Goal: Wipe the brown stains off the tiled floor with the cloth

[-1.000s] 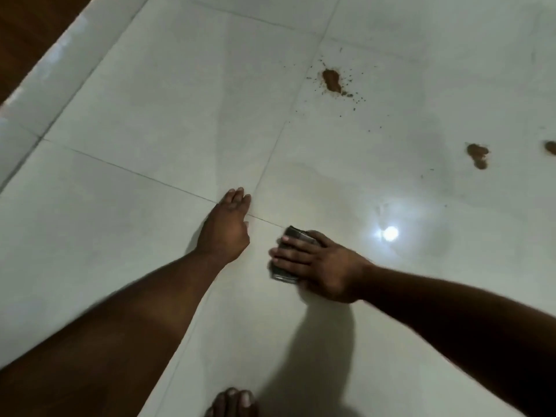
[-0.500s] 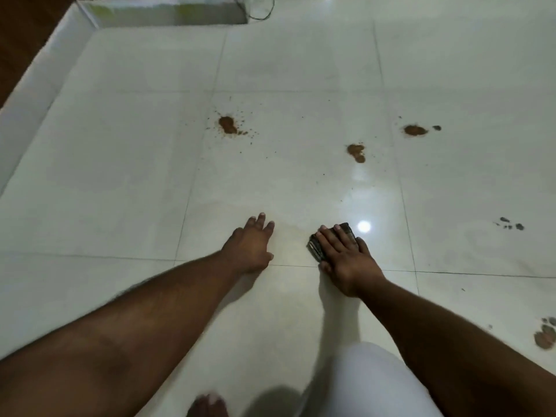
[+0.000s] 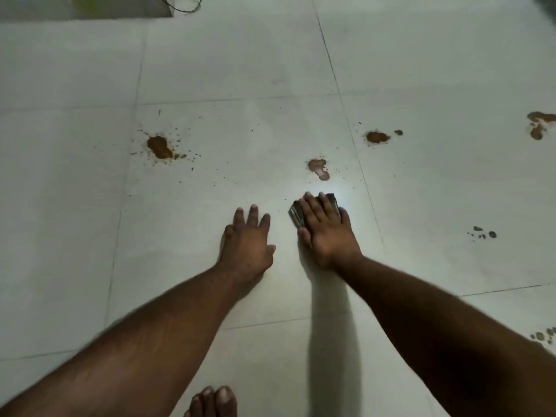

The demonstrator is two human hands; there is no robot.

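Far left, a splattered brown stain (image 3: 159,147) sits untouched on the tiled floor (image 3: 75,206), with specks scattered round it. The left hand (image 3: 248,245) rests flat on the floor, fingers straight and spread, its grip released and holding nothing. Just to its right, the right hand (image 3: 326,233) presses the dark folded cloth (image 3: 298,215) against the tile with straight fingers laid over it, not curled round it. A second stain (image 3: 319,169) lies just beyond the cloth, near but apart, and looks like the next target. Further right are a third stain (image 3: 376,136), a larger smeared one (image 3: 540,123) at the edge of view, and dark spots (image 3: 483,233) lower down.

By my judgement the wiping has hardly begun: every visible stain remains. The floor round the hands gives open room forward and sideways. A low wall base (image 3: 87,7) with a cable stands well apart at top left, and a bare foot (image 3: 212,401) shows at the bottom edge.
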